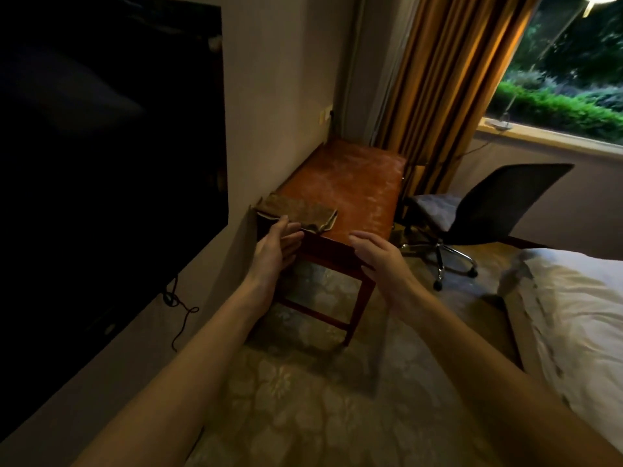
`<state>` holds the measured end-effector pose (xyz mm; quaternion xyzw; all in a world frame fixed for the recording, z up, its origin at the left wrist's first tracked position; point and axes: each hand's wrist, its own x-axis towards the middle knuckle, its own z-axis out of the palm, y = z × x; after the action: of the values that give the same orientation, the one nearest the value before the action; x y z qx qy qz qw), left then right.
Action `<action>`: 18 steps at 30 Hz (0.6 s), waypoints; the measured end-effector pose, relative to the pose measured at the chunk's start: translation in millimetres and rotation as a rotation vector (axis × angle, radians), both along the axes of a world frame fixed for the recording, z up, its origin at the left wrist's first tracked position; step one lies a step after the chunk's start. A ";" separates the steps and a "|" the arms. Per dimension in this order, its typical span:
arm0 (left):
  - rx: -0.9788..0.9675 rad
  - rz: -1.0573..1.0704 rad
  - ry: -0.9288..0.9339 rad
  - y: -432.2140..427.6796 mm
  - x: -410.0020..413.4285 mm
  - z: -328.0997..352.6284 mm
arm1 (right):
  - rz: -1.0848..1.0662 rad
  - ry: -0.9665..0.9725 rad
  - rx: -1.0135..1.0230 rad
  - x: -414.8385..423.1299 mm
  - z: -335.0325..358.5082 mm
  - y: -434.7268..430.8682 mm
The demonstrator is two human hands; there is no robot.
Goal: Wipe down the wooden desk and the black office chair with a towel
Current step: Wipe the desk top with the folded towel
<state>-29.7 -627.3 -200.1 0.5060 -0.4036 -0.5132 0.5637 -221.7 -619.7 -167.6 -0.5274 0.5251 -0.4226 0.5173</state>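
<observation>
step: towel pickup, wiping not started. folded towel lies on the near-left corner of the wooden desk. left hand has straight fingers at the towel's near edge and grips nothing; contact unclear. right hand is spread, empty, by the desk's front edge. next: pinch towel, sweep desktop, then the black office chair at the desk's right.

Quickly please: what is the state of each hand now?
Left hand: open, fingers straight at the towel edge.
Right hand: open, holding nothing, near the desk front.
</observation>
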 end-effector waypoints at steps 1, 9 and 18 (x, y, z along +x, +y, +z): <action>0.012 -0.003 0.007 -19.4 -0.5 -1.7 | 0.003 0.005 0.004 1.3 -1.2 -18.5; 0.097 0.043 -0.043 -140.8 11.9 -32.6 | -0.009 0.037 0.087 10.4 -40.6 -157.2; 0.188 0.088 -0.136 -313.1 1.6 -74.9 | 0.044 0.119 0.111 -17.5 -103.3 -338.3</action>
<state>-28.1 -940.3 -275.1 0.6076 -0.3685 -0.4880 0.5069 -239.1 -958.0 -270.9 -0.5333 0.5658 -0.3494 0.5229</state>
